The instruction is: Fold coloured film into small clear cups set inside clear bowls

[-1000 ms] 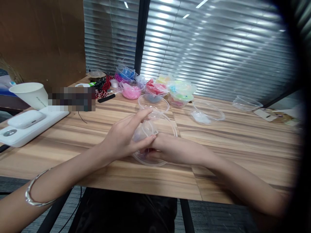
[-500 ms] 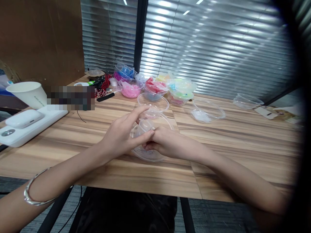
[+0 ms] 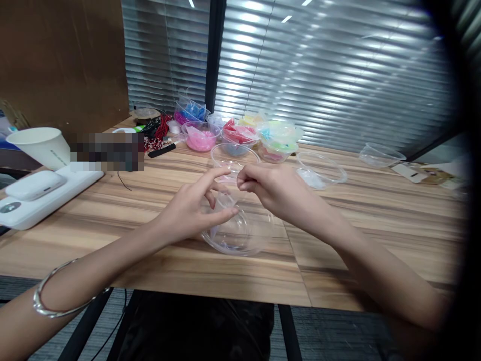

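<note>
My left hand (image 3: 193, 205) curves its fingers and thumb, held apart, around a small clear plastic cup-like piece (image 3: 226, 198). Its exact kind cannot be made out. Below, on the table, lies a clear round plastic bowl (image 3: 233, 246) with a little something purplish-blue in its bottom. My right hand (image 3: 272, 185) hovers above the bowl's far right side, fingers curled together. Whatever they pinch, if anything, is hidden. Just behind the hands stands another clear round container (image 3: 236, 150) with a thin rim.
Tubs of pink (image 3: 202, 140), red (image 3: 240, 133) and blue (image 3: 193, 111) material line the back. A clear lid (image 3: 340, 173) and an upturned clear bowl (image 3: 381, 155) lie to the right. On the left are a paper cup (image 3: 41, 145) and a white case (image 3: 35, 184) on a white slab.
My right hand has lifted away from the clear piece beside my left hand, moving up and right. More of the bowl shows. My left hand has barely moved.
</note>
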A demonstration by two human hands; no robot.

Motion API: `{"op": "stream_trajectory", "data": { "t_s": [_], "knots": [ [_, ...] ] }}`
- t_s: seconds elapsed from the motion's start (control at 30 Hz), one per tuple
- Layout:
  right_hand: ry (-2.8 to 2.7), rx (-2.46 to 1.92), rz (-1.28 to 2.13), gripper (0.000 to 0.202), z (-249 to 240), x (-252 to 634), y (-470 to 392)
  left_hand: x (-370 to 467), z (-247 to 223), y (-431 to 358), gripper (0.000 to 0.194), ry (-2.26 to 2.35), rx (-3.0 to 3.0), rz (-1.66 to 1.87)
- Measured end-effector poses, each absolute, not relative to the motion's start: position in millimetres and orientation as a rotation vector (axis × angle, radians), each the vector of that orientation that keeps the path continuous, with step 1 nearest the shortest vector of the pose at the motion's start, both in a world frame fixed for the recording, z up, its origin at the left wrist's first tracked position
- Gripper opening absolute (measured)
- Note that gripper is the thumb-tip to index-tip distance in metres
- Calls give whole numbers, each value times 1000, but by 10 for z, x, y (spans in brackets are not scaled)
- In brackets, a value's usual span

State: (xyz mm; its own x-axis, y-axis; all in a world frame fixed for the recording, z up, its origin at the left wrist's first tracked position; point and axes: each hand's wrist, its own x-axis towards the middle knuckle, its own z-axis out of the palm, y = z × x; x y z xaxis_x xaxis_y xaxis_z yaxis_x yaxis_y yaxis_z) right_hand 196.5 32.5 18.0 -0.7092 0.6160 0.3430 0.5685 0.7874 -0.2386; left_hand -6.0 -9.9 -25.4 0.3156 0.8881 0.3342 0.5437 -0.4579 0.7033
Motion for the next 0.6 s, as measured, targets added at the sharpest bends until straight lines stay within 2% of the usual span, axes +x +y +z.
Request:
{"op": "stream_trajectory", "data": {
  "t_s": [0.1, 0.23, 0.6],
  "knots": [
    [-2485, -784, 279, 16, 190, 1943, 300, -56, -261, -96, 76, 1126, 2104, 972],
    [-2509, -622, 383, 14, 170, 1923, 295, -58, -269, -86, 75, 1100, 2095, 982],
    [-2664, -441, 319, 25, 251, 1956, 263, -57, -261, -90, 75, 1112, 2009, 966]
  ]
}}
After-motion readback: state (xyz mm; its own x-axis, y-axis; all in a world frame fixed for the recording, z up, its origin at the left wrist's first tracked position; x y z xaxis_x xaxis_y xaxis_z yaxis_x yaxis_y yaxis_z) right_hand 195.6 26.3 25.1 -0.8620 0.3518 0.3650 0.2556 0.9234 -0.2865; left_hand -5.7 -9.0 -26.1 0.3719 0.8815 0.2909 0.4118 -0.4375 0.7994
